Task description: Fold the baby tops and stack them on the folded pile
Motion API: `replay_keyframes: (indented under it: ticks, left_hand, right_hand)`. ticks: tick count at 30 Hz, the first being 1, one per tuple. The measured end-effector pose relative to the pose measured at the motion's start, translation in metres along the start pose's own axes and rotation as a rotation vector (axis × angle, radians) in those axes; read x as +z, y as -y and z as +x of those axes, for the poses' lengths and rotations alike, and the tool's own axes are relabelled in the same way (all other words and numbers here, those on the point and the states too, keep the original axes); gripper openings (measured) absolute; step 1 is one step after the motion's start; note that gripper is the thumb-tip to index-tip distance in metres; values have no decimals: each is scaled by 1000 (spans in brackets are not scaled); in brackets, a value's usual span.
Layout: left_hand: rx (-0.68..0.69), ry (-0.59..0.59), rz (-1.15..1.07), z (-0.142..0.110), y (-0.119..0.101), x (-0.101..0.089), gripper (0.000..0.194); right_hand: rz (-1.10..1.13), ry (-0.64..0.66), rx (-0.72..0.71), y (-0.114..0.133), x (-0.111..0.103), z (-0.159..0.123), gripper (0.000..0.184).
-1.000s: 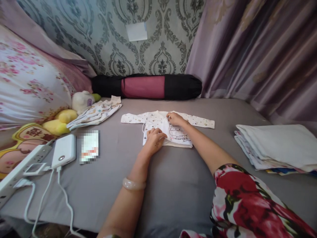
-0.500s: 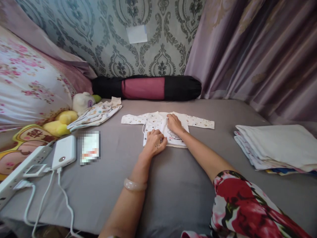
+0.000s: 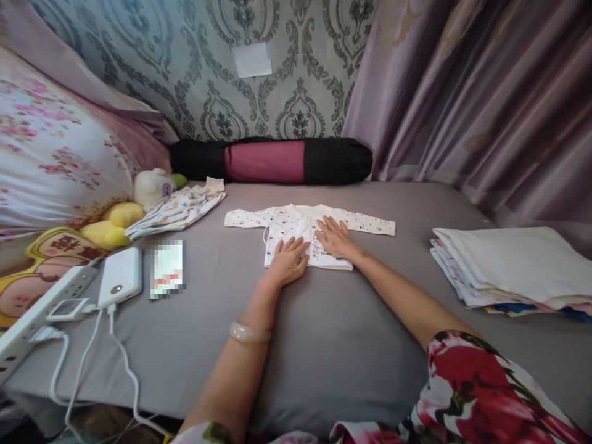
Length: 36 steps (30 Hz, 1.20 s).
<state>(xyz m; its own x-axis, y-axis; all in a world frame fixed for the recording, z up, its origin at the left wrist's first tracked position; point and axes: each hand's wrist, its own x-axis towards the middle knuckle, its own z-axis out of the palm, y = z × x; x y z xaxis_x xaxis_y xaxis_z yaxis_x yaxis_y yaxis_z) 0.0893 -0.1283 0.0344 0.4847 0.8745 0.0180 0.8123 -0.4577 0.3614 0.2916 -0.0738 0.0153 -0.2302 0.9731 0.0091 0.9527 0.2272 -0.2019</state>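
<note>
A small white baby shirt (image 3: 283, 223) with a tiny print lies spread on the grey bed sheet (image 3: 342, 327), its two long sleeves stretched out to either side. My left hand (image 3: 290, 258) rests open on the lower left part of its front, fingers pointing away from me. On the right half of the front, my right hand (image 3: 337, 237) lies flat with its fingers spread. It partly covers a printed picture and lettering. A thin tie string shows at the shirt's left edge.
A stack of folded cloths (image 3: 513, 262) lies at the right. Patterned baby clothes (image 3: 180, 209) and plush toys (image 3: 108, 228) are at the left, near a power bank (image 3: 121, 277) with cables and a power strip (image 3: 46, 314). A black and red roll (image 3: 266, 161) lies along the wall.
My right hand has let go of the shirt's front edge near the neck, moved slightly right and down, and flattened out. My left hand's fingers have straightened on the cloth.
</note>
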Motion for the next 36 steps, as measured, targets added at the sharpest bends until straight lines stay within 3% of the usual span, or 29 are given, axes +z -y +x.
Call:
replay_keyframes:
  ticks: [11, 22, 26, 28, 31, 36]
  left_hand:
    - [-46, -89, -46, -5, 8, -4, 43]
    - [-39, -240, -112, -2, 18, -1, 32]
    - [-147, -364, -104, 0, 23, -2, 29]
    - [-247, -426, -75, 0, 26, -5, 29]
    - [-421, -484, -46, 0, 31, -11, 31]
    - [-680, -526, -57, 0, 45, -18, 34]
  right_hand:
    - [21, 59, -265, 6, -7, -54, 60]
    - [62, 126, -253, 23, -24, -105, 60]
    - [112, 58, -159, 19, -34, -81, 62]
    - [86, -7, -38, 8, -34, -59, 61]
    - [42, -5, 146, -14, -27, -27, 65]
    - [2, -17, 199, -40, -16, 6, 71]
